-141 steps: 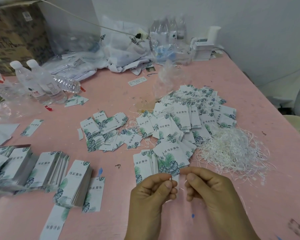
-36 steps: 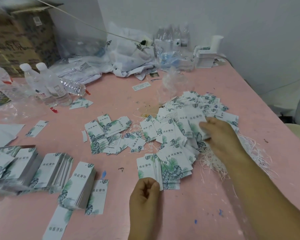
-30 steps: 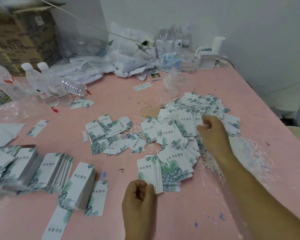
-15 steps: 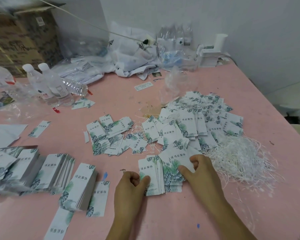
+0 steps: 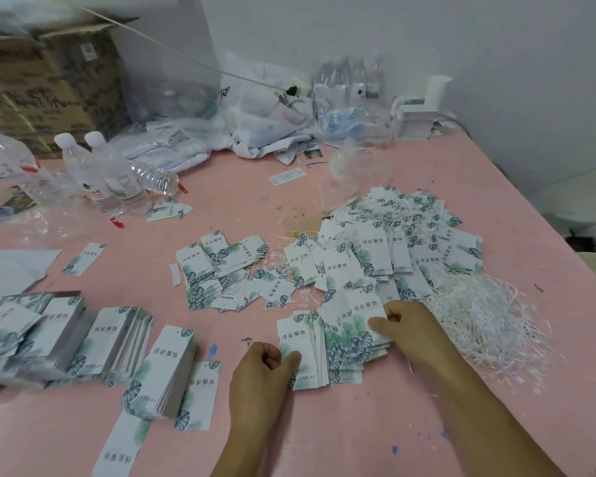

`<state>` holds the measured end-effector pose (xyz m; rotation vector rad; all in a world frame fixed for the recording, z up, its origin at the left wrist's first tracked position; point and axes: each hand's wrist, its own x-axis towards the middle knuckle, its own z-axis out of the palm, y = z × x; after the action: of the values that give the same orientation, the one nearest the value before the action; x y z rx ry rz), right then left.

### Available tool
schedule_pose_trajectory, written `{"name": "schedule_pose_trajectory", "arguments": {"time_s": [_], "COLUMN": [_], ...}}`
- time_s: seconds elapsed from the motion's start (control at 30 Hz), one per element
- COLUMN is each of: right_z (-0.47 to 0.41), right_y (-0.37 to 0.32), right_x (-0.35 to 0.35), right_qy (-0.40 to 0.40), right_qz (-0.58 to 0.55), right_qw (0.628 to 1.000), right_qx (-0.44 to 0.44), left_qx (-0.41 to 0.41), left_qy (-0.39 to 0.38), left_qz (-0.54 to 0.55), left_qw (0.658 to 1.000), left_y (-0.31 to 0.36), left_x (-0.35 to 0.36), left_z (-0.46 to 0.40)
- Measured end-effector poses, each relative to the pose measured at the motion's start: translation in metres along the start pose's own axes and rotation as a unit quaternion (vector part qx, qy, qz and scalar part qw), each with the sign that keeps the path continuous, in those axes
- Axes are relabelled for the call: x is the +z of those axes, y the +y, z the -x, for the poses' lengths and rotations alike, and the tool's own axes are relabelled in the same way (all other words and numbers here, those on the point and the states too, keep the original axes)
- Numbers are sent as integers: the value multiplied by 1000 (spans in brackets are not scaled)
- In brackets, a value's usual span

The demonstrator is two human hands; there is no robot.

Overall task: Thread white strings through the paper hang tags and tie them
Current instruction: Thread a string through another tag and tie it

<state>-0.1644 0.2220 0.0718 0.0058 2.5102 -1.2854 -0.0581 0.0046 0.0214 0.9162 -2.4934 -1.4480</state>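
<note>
A fanned stack of white hang tags [image 5: 324, 342] with green leaf print lies on the pink table [image 5: 375, 435] in front of me. My left hand [image 5: 262, 376] has curled fingers, and its thumb lies on the lower left edge of the stack's leftmost tag. My right hand [image 5: 410, 333] pinches the top tag on the stack's right side between thumb and curled fingers. A loose heap of white strings [image 5: 489, 318] lies just right of my right hand. Behind the stack spreads a big pile of tags with strings on them [image 5: 393, 242].
More scattered tags [image 5: 221, 273] lie mid-table. Thick stacks of tags [image 5: 117, 339] sit at the left, one stack [image 5: 169, 370] closest. Water bottles [image 5: 111, 173] stand at the far left; plastic bags [image 5: 262, 118] and a cardboard box [image 5: 42, 91] line the back wall.
My right hand drew back from the far tag pile and came down on the near stack. My left hand moved slightly left along the stack's edge.
</note>
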Motion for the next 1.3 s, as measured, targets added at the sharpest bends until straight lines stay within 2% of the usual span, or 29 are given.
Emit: {"name": "schedule_pose_trajectory", "arguments": {"time_s": [0.13,0.2,0.27,0.33,0.47,0.63,0.83,1.1,1.2,1.3], "right_z": [27,54,78,92,104,102,101,97,99,100], "right_y": [-2,0,9,21,38,44,44,43,44,43], "right_x": [-4,7,31,56,80,85,85,84,85,82], "right_qy": [92,83,37,13,35,35,20,15,22,53], "right_qz": [-130,-200,-256,-241,-191,-126,-170,-202,-197,-224], "right_qw": [987,976,966,970,981,991,985,979,980,973], "right_qx": [-25,-23,0,9,-11,-23,-16,5,-1,-9], "left_qx": [-2,-1,-1,-4,-44,-51,-39,-30,-1,49], "left_qy": [-10,-21,-34,-49,-88,-126,-118,-72,-73,-108], "left_qz": [6,19,36,67,149,138,143,211,243,207], "left_qw": [1000,1000,999,997,984,981,982,975,967,971], "left_y": [1,2,1,1,2,-2,-5,3,23,40], "left_x": [-1,-3,-5,-9,-14,-22,-20,-22,-22,-16], "left_z": [-1,-1,-3,-5,-8,-14,-12,1,3,-4]}}
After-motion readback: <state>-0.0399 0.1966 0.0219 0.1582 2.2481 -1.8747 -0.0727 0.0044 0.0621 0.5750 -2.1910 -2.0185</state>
